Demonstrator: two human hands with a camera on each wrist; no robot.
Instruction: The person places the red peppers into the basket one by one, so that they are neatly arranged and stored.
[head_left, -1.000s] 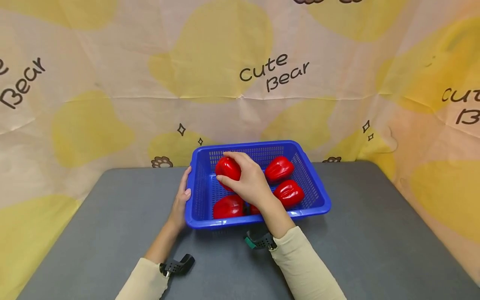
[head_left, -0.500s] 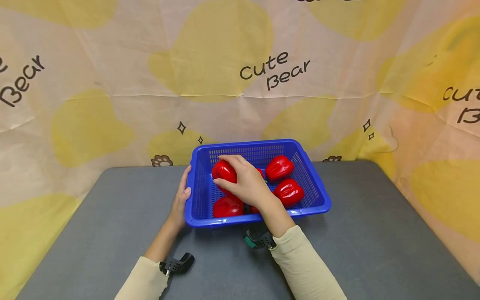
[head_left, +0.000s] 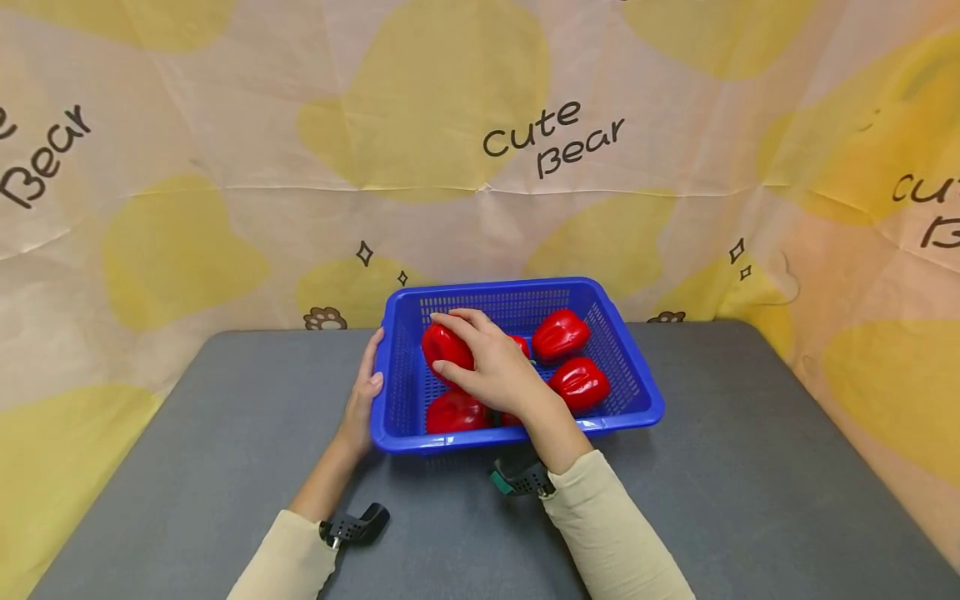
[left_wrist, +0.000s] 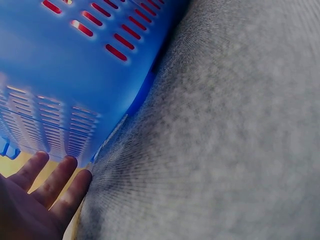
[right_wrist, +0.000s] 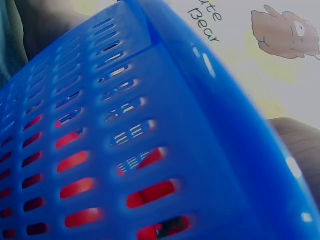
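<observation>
In the head view, a blue perforated plastic basket [head_left: 517,435] sits on the table, holding several glossy red bell peppers. My right hand [head_left: 498,367] reaches over its front rim, fingers and thumb around a red bell pepper [head_left: 442,346] at the basket's left. Just in front of that one lies another pepper [head_left: 456,412]. Two peppers, a rear one [head_left: 561,335] and a nearer one [head_left: 580,383], rest on the right side. Part of a further pepper [head_left: 521,344] shows behind my right hand. My left hand [head_left: 360,408] rests against the basket's left outer wall, fingers extended; the left wrist view shows the fingertips [left_wrist: 80,180] there.
The dark grey tabletop [head_left: 750,467] extends on both sides of the basket. Behind it hangs a yellow and cream cloth [head_left: 450,108] with "Cute Bear" lettering. The basket's front wall [right_wrist: 200,165] fills most of the right wrist view.
My right hand has moved the pepper slightly left and down inside the basket, and its fingers look more spread. The pepper behind that hand has come into sight. My left hand stays put.
</observation>
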